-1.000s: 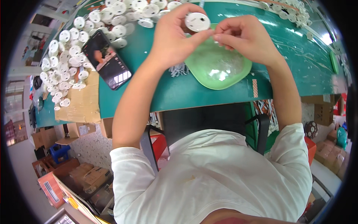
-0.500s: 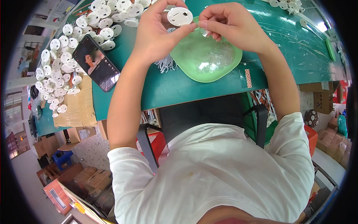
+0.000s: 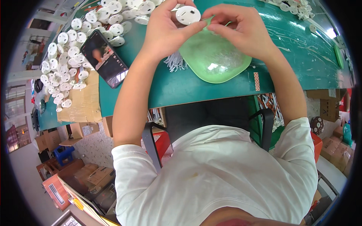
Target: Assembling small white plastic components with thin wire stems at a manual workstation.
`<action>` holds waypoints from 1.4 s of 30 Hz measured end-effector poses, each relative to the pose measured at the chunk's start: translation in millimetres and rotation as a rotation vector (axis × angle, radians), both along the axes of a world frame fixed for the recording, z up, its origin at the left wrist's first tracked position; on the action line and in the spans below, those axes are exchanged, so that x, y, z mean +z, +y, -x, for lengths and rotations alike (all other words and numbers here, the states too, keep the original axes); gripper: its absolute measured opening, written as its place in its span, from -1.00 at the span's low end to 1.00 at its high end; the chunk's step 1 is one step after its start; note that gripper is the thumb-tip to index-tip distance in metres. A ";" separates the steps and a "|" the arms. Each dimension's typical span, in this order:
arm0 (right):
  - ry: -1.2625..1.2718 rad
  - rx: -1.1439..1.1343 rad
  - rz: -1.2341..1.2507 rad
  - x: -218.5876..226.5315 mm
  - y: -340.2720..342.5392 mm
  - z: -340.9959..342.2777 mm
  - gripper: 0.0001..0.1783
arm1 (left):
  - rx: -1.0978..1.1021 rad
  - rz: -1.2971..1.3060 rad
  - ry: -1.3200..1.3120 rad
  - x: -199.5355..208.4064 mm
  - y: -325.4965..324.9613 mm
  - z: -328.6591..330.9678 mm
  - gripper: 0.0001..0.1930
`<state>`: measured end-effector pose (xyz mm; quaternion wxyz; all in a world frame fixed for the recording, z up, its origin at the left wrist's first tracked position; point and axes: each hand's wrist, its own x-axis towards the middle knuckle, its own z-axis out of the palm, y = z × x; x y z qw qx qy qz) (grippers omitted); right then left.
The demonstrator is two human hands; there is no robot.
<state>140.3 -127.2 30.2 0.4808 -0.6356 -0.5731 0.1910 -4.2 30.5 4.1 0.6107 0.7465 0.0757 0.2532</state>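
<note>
A white round plastic disc (image 3: 188,15) with small slots is gripped in my left hand (image 3: 163,32), between the thumb and curled fingers. Close beside the disc, my right hand (image 3: 241,32) has its thumb and fingers drawn together; whatever is in that pinch is hidden. Both hands are above a light green plate (image 3: 215,77), which carries thin, clear, shiny pieces. A bundle of pale grey strands (image 3: 175,62) lies on the table at the plate's left, partly covered by my left hand.
Many similar white discs (image 3: 62,58) are heaped at the left, partly on flattened cardboard (image 3: 86,100). A phone (image 3: 104,58) with a lit screen lies by my left forearm. A patterned strip (image 3: 256,81) lies near the green table's (image 3: 301,67) front edge. More white parts (image 3: 294,6) sit far right.
My right fingers have moved in against the disc's side, and the clear scrap that showed in them is out of sight. The disc has turned slightly. The whole view has shifted a little.
</note>
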 end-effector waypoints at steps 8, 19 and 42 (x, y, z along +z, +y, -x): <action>0.390 0.207 -0.384 -16.1 14.9 -5.8 -0.84 | 0.109 0.030 -0.131 0.8 -7.2 1.5 -0.59; 0.708 -0.059 -0.020 -25.9 11.5 -7.0 -0.81 | -0.092 -0.345 -0.710 -24.0 10.6 -18.6 -0.60; -0.224 -0.211 -0.170 -9.7 -0.7 -4.6 -0.83 | 0.180 -0.389 -0.105 12.6 -13.2 7.4 -0.70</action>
